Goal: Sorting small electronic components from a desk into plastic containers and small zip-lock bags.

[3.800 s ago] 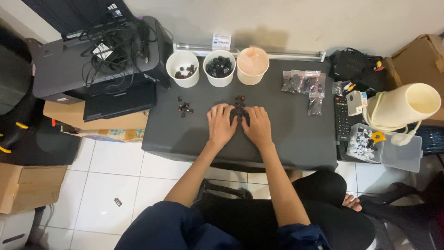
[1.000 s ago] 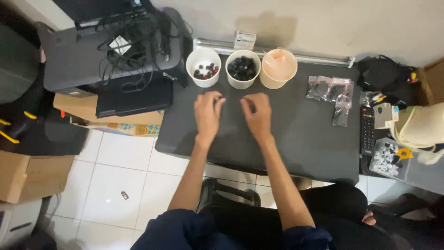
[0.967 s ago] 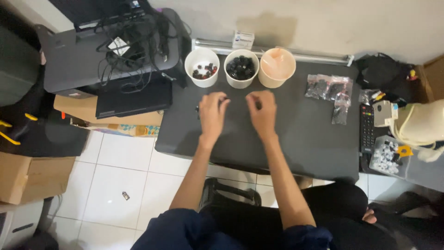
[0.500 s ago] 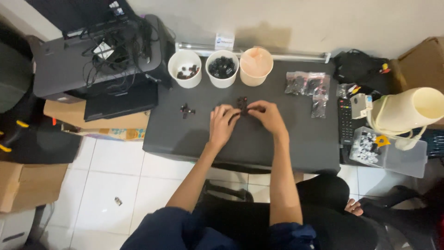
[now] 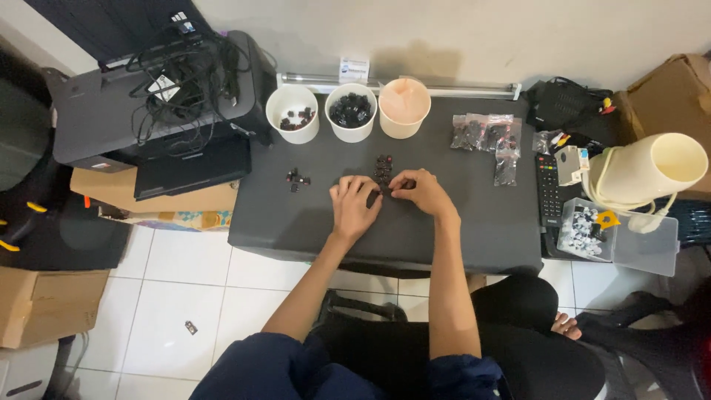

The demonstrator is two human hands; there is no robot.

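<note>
My left hand and my right hand rest on the dark grey table, fingertips meeting at its middle. Between them they pinch a small dark part. Just beyond the fingers lies a small cluster of dark parts. A few more dark parts lie to the left of my left hand. At the table's far edge stand a white cup with a few dark pieces, a white cup full of dark pieces, and a peach cup.
Small plastic bags of parts lie at the back right. A remote, a clear parts box and a cream lamp sit right of the table. A printer with cables stands to the left. Cardboard boxes are on the tiled floor.
A second ago my hands lay apart nearer the cups. They have since pulled back to the table's middle and closed together on a small dark part.
</note>
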